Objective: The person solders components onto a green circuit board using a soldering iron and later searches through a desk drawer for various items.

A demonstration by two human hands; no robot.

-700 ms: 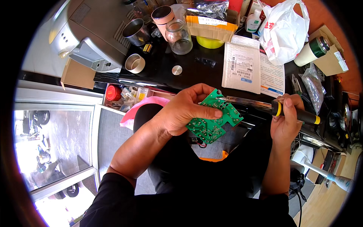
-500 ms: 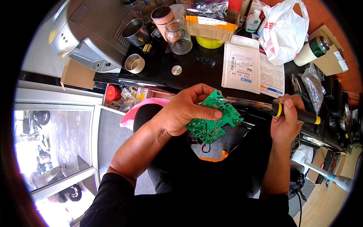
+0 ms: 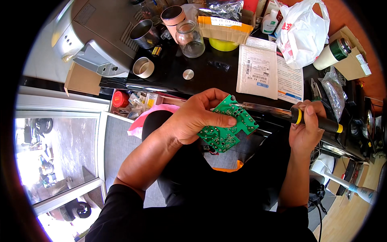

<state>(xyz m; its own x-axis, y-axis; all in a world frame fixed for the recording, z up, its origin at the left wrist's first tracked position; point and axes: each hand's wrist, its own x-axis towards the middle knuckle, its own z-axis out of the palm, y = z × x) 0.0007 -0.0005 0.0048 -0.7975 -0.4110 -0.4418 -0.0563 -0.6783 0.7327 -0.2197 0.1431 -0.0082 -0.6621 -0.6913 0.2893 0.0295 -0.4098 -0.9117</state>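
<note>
My left hand [image 3: 197, 117] pinches a green circuit board [image 3: 229, 130] by its upper left part, with the thumb lying across the face that shows. The board is tilted above my lap, and small solder points and parts dot its surface. From the right, my right hand [image 3: 307, 123] grips the black and yellow handle of a soldering iron [image 3: 270, 111]. Its metal shaft points left, and the tip is at the board's upper edge; whether it touches cannot be made out. My right fingers are wrapped round the handle near its yellow collar.
Beyond my hands is a black table [image 3: 169, 84] with a glass jar [image 3: 190, 42], a metal cup [image 3: 143, 67], a padded envelope [image 3: 257, 72] and a white plastic bag [image 3: 302, 34]. A coffee machine [image 3: 96, 36] stands left, above an open drawer [image 3: 137, 105] of small items.
The board and the soldering iron have shifted only very slightly. Both hands keep their hold, and the tip stays at the board's upper edge.
</note>
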